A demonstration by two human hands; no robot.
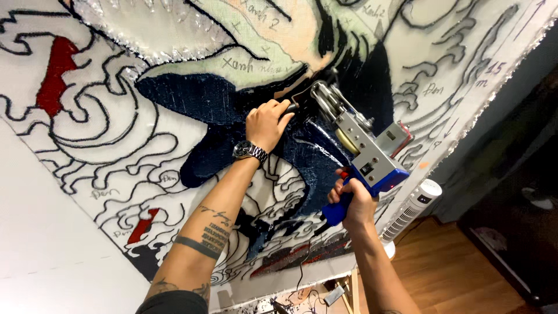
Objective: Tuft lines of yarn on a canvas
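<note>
Tufting is under way: the right hand (353, 200) is gripping the blue pistol grip of the tufting gun (365, 152), and the left hand (266, 123) is closed around its front handle, pressing the needle end into the stretched cloth (116, 116). The gun, grey-bodied with bare metal at the nose, is sitting on the dark blue patch (195, 96). Steady pressure along the black outline looks like the next need.

The tufting gun's (363, 145) needle tip is hidden behind the left hand (266, 123). The stretched canvas (116, 128) runs off the top edge. The tower fan's (414, 208) base is partly hidden behind the right forearm.
</note>
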